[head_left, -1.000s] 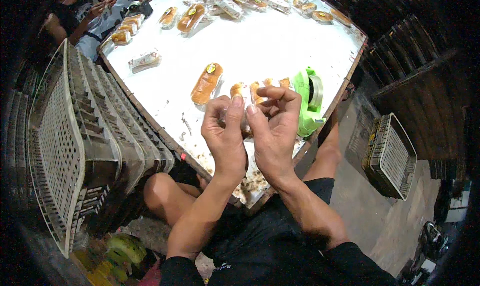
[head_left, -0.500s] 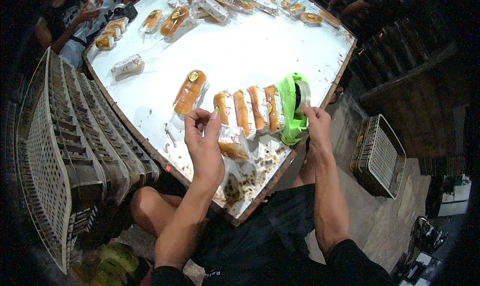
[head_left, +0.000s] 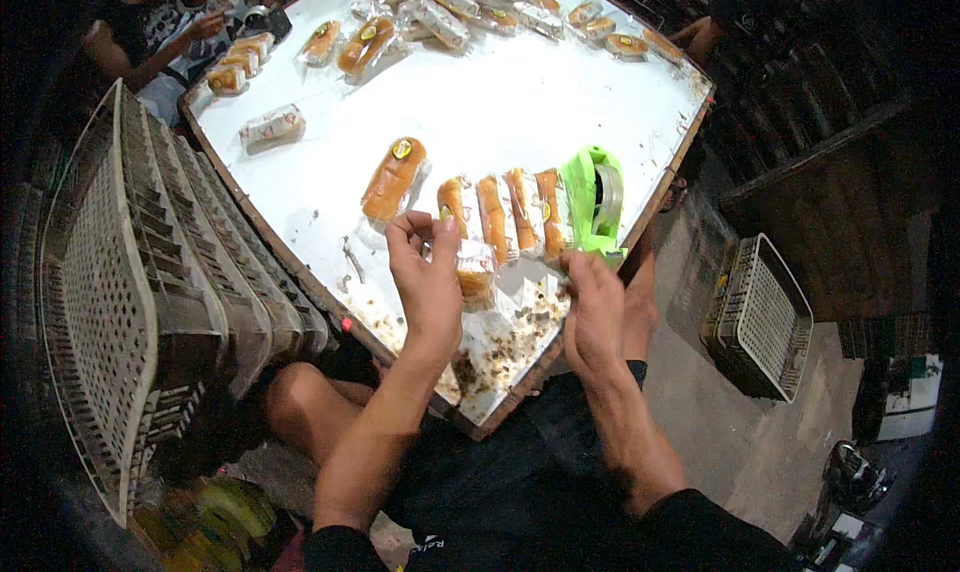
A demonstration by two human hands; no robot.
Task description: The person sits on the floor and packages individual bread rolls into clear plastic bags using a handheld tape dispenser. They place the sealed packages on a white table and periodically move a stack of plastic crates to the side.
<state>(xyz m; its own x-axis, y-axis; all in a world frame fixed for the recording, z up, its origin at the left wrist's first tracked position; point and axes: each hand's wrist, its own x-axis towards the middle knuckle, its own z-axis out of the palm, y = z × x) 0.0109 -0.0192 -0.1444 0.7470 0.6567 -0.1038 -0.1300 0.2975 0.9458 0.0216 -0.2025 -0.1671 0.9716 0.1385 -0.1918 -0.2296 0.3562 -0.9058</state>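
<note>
My left hand is closed, thumb and fingers pinched at the clear wrapping of a bread roll in front of a row. That row of wrapped bread rolls stands side by side against a green tape dispenser holding a tape roll. Below the dispenser, my right hand has its thumb and fingers closed together; whatever they hold is too small to make out. A single wrapped bread roll with a round yellow sticker lies just beyond my left hand.
Many wrapped rolls lie at the far side of the white table. Crumbs and dark smears cover its near corner. Stacked plastic crates stand at left, another crate at right. Other people sit beyond the table.
My right hand has come off the tape dispenser, moving left and nearer to me. My left hand and the bread roll by it have shifted little; the whole view has shifted slightly.
</note>
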